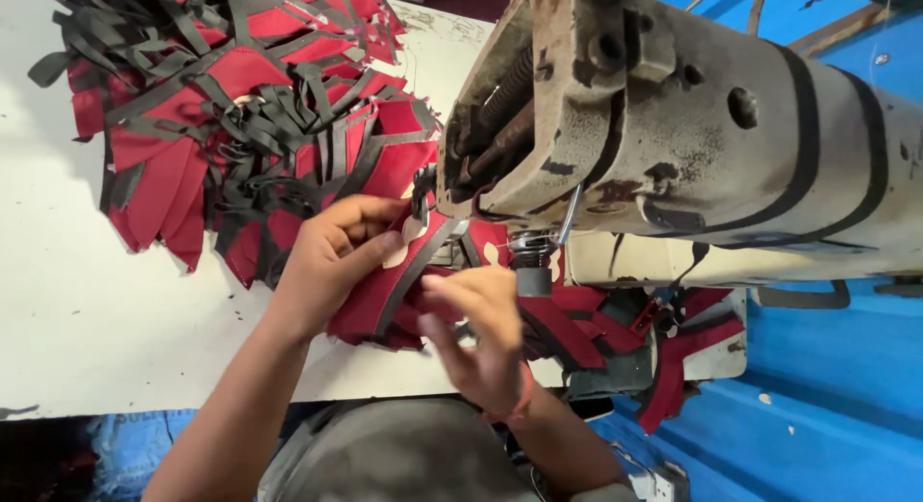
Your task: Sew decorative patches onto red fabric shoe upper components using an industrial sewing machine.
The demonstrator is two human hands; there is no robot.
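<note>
Red fabric piece [385, 290] is lying under the sewing machine [673, 146] head; my left hand [336, 247] is pinching its black strap [415, 266] flat while my right hand [481, 334] is gripping the near edge to keep it lined up

The scene was brightly and evenly lit, the white bench [87, 310] nearly washed out at left. Soft shadows sat under the red fabric pile [231, 108]. The right hand [481, 334] showed motion blur; wide-angle stretch bent the sewing machine [692, 127] near the edges
</note>
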